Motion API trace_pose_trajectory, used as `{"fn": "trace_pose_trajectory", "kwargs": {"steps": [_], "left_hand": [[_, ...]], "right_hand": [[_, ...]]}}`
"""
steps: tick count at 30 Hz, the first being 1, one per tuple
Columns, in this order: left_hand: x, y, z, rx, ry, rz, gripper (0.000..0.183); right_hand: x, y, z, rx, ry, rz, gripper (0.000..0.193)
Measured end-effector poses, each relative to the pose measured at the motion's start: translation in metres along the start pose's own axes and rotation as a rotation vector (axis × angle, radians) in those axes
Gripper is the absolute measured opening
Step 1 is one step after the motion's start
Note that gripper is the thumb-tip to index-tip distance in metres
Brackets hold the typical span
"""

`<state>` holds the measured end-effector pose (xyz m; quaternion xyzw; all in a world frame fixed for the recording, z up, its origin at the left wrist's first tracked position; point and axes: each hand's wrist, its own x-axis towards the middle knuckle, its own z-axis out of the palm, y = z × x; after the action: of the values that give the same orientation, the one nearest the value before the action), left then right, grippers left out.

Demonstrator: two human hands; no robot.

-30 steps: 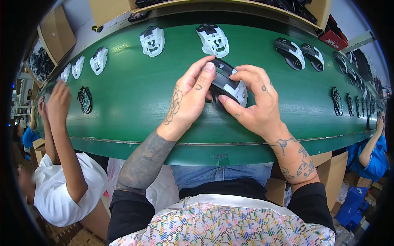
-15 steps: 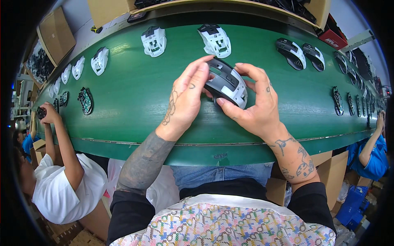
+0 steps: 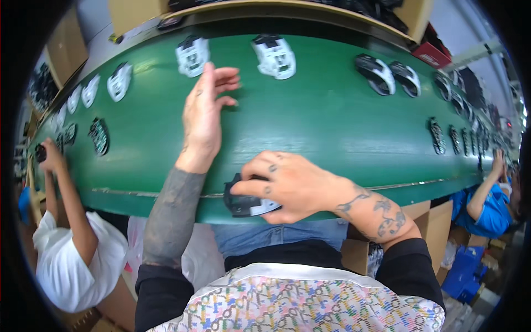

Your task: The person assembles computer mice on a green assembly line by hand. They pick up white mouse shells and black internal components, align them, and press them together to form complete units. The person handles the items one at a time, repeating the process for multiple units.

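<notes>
My right hand (image 3: 298,182) is closed over a black and white computer mouse shell (image 3: 242,207) at the near edge of the green table. Its fingers cover much of the shell's top. My left hand (image 3: 203,113) is raised and empty, fingers apart, reaching over the table. Just beyond its fingertips lies a white mouse shell part (image 3: 191,60) with a dark end. Another white mouse shell part (image 3: 278,58) of the same kind lies to its right, toward the far side.
Smaller white shells (image 3: 119,82) and a green circuit board part (image 3: 99,136) lie at left. At right are black and white mouse shells (image 3: 381,76) and board parts (image 3: 436,135). Co-workers in a white shirt (image 3: 77,260) and a blue shirt (image 3: 482,206) work at either side.
Both hands were around the mouse shell over the middle of the table. My right hand has brought it down to the near edge; my left hand has let go and moved left.
</notes>
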<state>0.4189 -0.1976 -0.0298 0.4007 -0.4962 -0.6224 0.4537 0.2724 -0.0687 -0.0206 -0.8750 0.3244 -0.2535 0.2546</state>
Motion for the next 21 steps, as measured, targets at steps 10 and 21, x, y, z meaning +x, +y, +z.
{"fn": "trace_pose_trajectory", "kwargs": {"steps": [10, 21], "left_hand": [[0.005, -0.011, 0.002, 0.125, -0.021, -0.001, 0.046], [0.016, -0.027, -0.004, 0.028, 0.043, 0.017, 0.033]], "right_hand": [[-0.010, 0.054, -0.035, -0.223, 0.490, 0.360, 0.044], [0.056, 0.120, -0.042, -0.420, 0.585, 0.814, 0.078]]}}
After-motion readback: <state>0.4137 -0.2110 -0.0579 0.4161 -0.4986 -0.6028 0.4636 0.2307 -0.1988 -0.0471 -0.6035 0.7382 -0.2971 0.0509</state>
